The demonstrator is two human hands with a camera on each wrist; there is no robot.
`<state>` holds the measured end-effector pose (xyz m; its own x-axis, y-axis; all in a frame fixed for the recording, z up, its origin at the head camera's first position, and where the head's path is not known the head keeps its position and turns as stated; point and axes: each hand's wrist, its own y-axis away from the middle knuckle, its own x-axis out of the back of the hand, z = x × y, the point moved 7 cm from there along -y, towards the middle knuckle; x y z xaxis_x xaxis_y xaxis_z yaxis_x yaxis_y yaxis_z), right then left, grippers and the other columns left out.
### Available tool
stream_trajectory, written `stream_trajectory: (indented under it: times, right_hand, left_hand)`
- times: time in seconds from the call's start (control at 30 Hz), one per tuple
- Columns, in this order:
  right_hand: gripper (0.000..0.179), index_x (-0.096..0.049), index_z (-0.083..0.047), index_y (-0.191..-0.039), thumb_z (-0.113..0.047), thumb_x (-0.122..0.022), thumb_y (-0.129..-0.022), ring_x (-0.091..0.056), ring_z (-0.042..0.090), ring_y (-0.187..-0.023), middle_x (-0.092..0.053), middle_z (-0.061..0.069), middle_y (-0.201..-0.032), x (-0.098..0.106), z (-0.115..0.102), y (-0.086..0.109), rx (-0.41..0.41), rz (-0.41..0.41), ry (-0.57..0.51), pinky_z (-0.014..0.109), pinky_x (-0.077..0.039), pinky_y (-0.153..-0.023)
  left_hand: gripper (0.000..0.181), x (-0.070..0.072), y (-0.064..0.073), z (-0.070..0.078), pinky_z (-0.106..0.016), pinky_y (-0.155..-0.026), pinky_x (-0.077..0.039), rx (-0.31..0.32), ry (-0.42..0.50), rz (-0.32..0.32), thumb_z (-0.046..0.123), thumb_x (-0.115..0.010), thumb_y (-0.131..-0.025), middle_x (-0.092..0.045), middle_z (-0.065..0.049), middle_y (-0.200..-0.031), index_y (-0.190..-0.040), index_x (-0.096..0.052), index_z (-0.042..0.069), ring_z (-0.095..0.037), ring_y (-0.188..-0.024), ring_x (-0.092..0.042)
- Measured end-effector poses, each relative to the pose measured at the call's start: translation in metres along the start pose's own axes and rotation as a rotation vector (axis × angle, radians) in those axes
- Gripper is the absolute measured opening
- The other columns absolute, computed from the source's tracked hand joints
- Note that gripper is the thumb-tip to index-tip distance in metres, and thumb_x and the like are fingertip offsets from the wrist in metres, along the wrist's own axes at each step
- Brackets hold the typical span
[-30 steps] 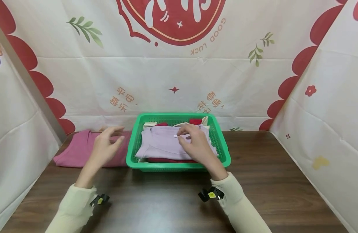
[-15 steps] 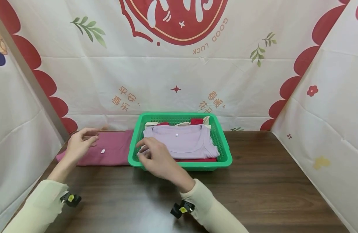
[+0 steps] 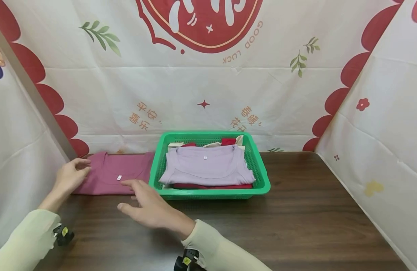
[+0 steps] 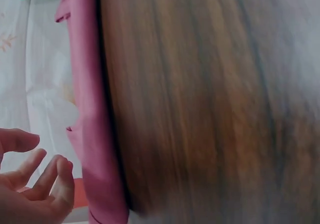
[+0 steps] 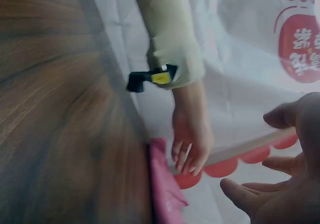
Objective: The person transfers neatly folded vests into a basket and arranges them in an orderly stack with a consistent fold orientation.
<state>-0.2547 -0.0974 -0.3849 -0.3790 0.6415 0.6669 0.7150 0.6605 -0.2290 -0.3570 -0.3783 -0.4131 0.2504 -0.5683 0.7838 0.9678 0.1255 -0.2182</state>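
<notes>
A folded pink shirt (image 3: 121, 167) with a small white label lies at the table's back left, beside the green basket. My left hand (image 3: 68, 176) is over the shirt's left end, fingers loosely bent and apart from each other; whether it touches the cloth I cannot tell. In the left wrist view the left hand (image 4: 35, 184) appears beside the pink cloth (image 4: 92, 98), holding nothing. My right hand (image 3: 154, 207) hovers near the shirt's front edge, fingers spread. The right wrist view shows that right hand (image 5: 285, 179) with nothing in its grasp.
A green plastic basket (image 3: 211, 194) stands at the back middle, with a folded lilac shirt (image 3: 208, 167) on top of red and cream cloth. The brown wooden table (image 3: 289, 218) is enclosed by white printed cloth walls (image 3: 181, 86) at the back and sides.
Both hands have moved left, the right one from above the basket to the pink shirt's front edge, the left to its far left end. Basket and shirts look still.
</notes>
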Motion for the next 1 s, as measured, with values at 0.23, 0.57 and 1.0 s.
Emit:
stream_trajectory:
  times: [0.23,0.57,1.0]
  right_hand:
    - [0.074,-0.029,-0.025,-0.162,-0.057,-0.055,-0.101,-0.033,0.018,-0.155,-0.030,0.007,-0.169,-0.024,0.024,-0.001,-0.184,-0.073,0.125,0.038,-0.038,-0.121]
    - [0.086,-0.023,-0.031,-0.164,-0.061,-0.063,-0.094,-0.050,0.023,-0.143,-0.036,0.014,-0.166,-0.040,0.049,-0.004,-0.493,-0.045,0.148,0.040,-0.047,-0.113]
    - [0.072,-0.040,-0.029,-0.156,-0.048,-0.069,-0.094,-0.055,0.023,-0.134,-0.030,0.012,-0.167,-0.052,0.050,-0.003,-0.426,-0.128,0.356,0.036,-0.055,-0.097]
  left_hand:
    - [0.041,-0.002,-0.001,-0.009,-0.056,-0.084,-0.045,-0.002,-0.092,-0.033,0.022,-0.061,-0.099,-0.065,-0.037,-0.120,-0.126,-0.063,-0.009,-0.054,-0.109,-0.060]
    - [0.054,-0.008,-0.003,-0.017,-0.067,-0.088,-0.047,-0.042,-0.213,-0.193,0.023,-0.066,-0.094,-0.060,-0.043,-0.123,-0.127,-0.055,-0.018,-0.062,-0.111,-0.056]
    - [0.064,-0.007,0.002,-0.030,-0.072,-0.093,-0.045,-0.007,-0.233,-0.267,0.022,-0.070,-0.090,-0.051,-0.049,-0.127,-0.131,-0.047,-0.022,-0.066,-0.113,-0.050]
